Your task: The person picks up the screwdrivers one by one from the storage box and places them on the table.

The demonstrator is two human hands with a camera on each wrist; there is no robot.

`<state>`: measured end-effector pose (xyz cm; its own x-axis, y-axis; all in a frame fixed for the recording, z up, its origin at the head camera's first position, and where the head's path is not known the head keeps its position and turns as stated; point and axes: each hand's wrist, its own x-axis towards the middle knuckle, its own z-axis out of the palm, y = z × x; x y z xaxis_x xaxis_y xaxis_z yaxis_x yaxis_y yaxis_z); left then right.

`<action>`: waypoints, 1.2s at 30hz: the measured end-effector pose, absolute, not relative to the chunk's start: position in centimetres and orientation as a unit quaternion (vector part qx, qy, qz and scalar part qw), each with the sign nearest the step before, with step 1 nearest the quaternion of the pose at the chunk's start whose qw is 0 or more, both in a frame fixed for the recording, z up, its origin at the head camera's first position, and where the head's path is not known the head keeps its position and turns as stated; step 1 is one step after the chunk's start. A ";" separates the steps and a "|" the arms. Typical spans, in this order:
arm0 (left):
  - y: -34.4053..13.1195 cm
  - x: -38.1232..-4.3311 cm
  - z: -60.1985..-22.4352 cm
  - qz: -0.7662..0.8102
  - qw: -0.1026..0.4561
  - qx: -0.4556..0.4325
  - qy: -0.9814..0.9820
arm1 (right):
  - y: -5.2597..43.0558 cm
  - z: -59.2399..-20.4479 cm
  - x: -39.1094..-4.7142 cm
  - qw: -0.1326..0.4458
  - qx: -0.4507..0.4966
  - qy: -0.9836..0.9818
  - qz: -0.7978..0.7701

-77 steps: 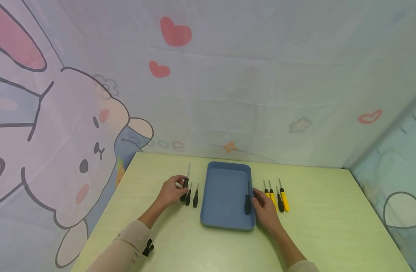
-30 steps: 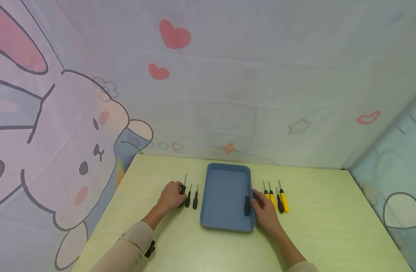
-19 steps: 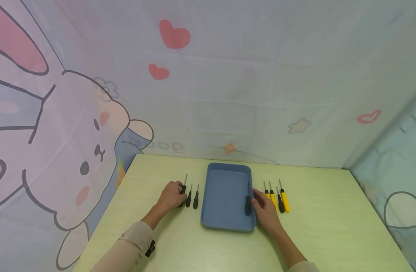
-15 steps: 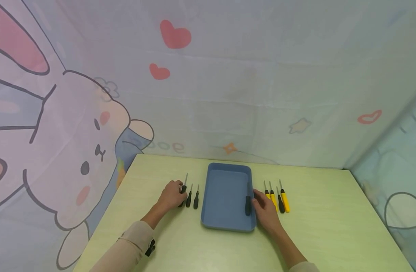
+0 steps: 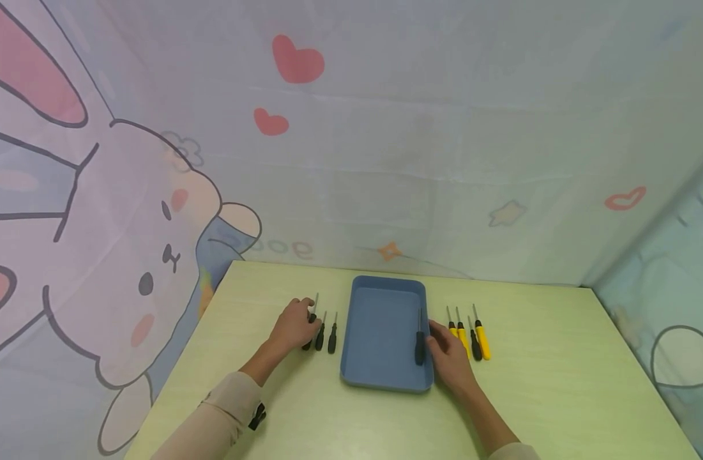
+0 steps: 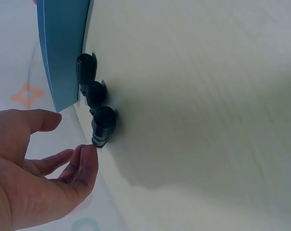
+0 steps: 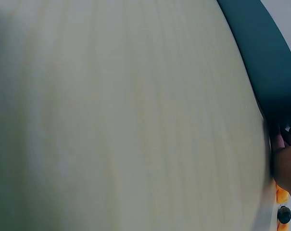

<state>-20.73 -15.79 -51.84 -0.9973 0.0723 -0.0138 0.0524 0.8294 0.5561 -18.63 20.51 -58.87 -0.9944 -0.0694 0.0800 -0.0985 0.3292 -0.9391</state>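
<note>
My left hand [image 5: 296,324] is just over a black-handled screwdriver [image 5: 313,317] lying leftmost in a row on the table. In the left wrist view, thumb and fingers of the left hand [image 6: 44,178] are spread apart with nothing between them, fingertips close to that screwdriver's handle [image 6: 104,119]. Two smaller black screwdrivers, one in the middle [image 5: 320,337] and one on the right [image 5: 332,338], lie alongside. My right hand [image 5: 451,361] rests against the right side of a blue tray [image 5: 385,387], fingers touching its wall. Inside the tray, along that side, lies another black screwdriver [image 5: 419,348].
Right of the tray lie several screwdrivers, among them a yellow-handled one [image 5: 482,342] and a black-handled one [image 5: 475,345]; my right hand partly covers the nearest. The pale green table [image 5: 558,383] meets a printed cloth backdrop [image 5: 385,160] at its back edge.
Held tilted and raised at first, the larger black screwdriver was lowered to the left of the other two. My left fingers have since come off it. Right hand and tray have stayed put.
</note>
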 end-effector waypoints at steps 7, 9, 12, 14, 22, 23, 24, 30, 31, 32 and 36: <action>-14.8 -20.3 -51.0 0.315 0.000 0.056 0.947 | 20.0 -55.7 -17.3 0.001 0.057 -0.821 0.568; -14.6 -20.3 -50.8 0.323 -0.007 0.063 0.944 | 19.7 -54.4 -16.7 0.000 0.061 -0.821 0.568; -14.2 -20.2 -50.5 0.324 -0.012 0.073 0.943 | 19.7 -54.3 -16.6 0.002 0.061 -0.820 0.569; -14.0 -20.2 -50.5 0.323 -0.016 0.080 0.943 | 19.7 -54.8 -16.9 0.000 0.056 -0.817 0.574; -13.2 -20.1 -50.3 0.330 -0.022 0.098 0.939 | 20.3 -58.6 -18.5 0.007 0.049 -0.815 0.578; -13.0 -20.1 -50.3 0.332 -0.021 0.099 0.938 | 20.4 -58.8 -18.6 0.008 0.051 -0.814 0.579; -12.9 -20.0 -50.2 0.335 -0.020 0.100 0.937 | 20.4 -59.0 -18.7 0.009 0.052 -0.813 0.580; -12.1 -19.9 -50.1 0.334 -0.016 0.107 0.936 | 20.6 -59.0 -18.5 0.018 0.061 -0.816 0.575; -11.9 -19.9 -50.0 0.334 -0.017 0.109 0.936 | 20.5 -59.0 -18.5 0.020 0.062 -0.818 0.571; -11.7 -19.9 -49.9 0.336 -0.017 0.111 0.935 | 20.5 -59.0 -18.5 0.021 0.062 -0.818 0.571; -10.9 -19.7 -49.6 0.352 -0.014 0.117 0.929 | 20.5 -58.9 -18.6 0.020 0.062 -0.814 0.577</action>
